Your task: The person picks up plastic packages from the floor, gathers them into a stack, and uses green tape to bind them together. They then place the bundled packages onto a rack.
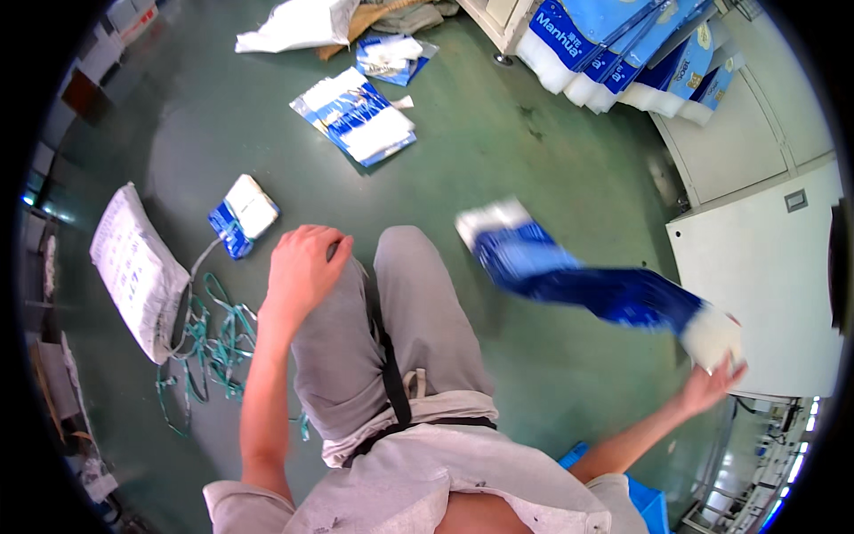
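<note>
Out to my right, my right hand (716, 383) is closed on the white end of a long blue-and-white plastic package (569, 271). The package stretches up and left over the floor, blurred by motion; whether it is one bag or several joined is unclear. My left hand (307, 262) rests over my left knee, back upward and thumb apart. Its other fingers bend over the knee and are partly hidden; I see nothing held there. A small blue-and-white pack (243, 215) lies just beyond it on the left.
At left, a white printed sack (138, 271) lies by tangled green-white straps (213, 343). More blue-white packs (360, 116) lie ahead on the green floor. Upper right, several blue bags (605, 49) hang by a white cabinet (756, 285). A blue object (648, 505) is behind my right arm.
</note>
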Demonstrator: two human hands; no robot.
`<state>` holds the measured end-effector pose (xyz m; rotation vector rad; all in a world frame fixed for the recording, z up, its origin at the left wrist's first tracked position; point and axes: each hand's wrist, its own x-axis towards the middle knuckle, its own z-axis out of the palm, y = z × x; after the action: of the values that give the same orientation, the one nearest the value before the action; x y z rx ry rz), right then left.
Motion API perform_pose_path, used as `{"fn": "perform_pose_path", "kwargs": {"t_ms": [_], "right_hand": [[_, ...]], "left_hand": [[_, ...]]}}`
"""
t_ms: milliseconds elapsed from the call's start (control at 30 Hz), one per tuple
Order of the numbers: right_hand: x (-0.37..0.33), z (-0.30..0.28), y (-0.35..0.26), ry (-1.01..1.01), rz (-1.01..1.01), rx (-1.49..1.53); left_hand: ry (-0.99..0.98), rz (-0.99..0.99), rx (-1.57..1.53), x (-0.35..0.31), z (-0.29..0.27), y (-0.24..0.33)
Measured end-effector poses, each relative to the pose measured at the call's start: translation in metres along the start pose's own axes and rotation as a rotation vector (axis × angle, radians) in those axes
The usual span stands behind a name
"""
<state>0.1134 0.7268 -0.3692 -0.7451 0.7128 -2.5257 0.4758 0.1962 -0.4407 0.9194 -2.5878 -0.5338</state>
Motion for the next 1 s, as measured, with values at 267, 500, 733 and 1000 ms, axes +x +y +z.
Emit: {"fn": "perform_pose_path", "kwargs": {"t_ms": [267,500,733,1000], "right_hand": [[0.142,0.120,0.046,0.300,-0.712,-1.265],[0.277,0.083,0.336,-0.139,-0.781,-2.267],[-0.047,-0.167,0.457,-0.844,0.613,-2.194],[-0.212,-0.156,0.356,-1.156,1.598,-1.828]], "left_hand": [[-0.069,-0.053,0.018,-0.001,0.000,0.010],[-0.133,-0.032,0.048,-0.016,-0.009,0.047],[-0.183,-0.144,0.095,-0.053,-0.018,0.044],[-0.066,-0.190,0.093,-0.075,-0.038,0.014]]}}
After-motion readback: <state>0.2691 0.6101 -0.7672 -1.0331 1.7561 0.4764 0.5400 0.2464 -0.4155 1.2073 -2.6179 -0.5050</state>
